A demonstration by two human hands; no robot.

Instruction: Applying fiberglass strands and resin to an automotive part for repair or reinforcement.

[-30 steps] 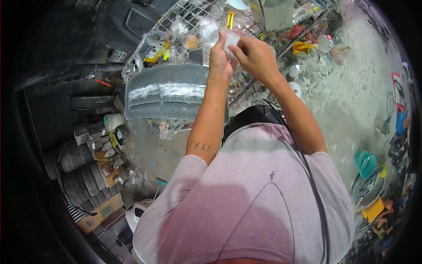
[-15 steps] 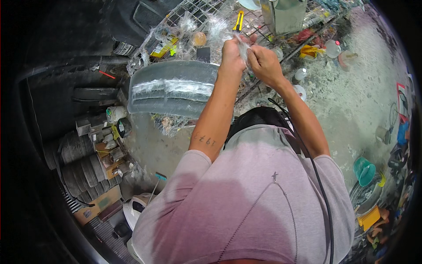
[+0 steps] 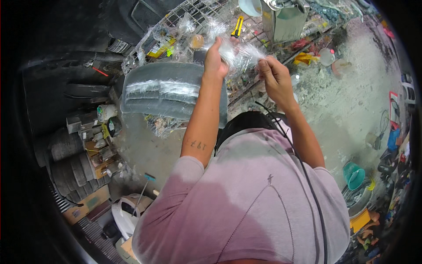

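Stretched between both hands is a tuft of white glassy fibers (image 3: 246,57). My left hand (image 3: 214,61) is closed on one part of it, thumb up; my right hand (image 3: 274,77) pinches the frayed far end. Below and left of them lies a curved grey panel (image 3: 160,105) with bands of white fiber across it. A yellow utility knife (image 3: 237,27) rests on the wire-grid bench (image 3: 173,20) just beyond my hands.
A metal can (image 3: 283,24), white bowl (image 3: 249,6) and orange-tinted cup (image 3: 197,41) sit on the cluttered bench. Bottles (image 3: 326,56) stand at its right. A green bucket (image 3: 354,175) is lower right; stacked dark curved parts (image 3: 74,171) and a broom (image 3: 149,177) are lower left.
My hands have drawn apart, the right moving right and down and the left a little left, so the fiber piece that was bunched between them is now spread out and wispy.
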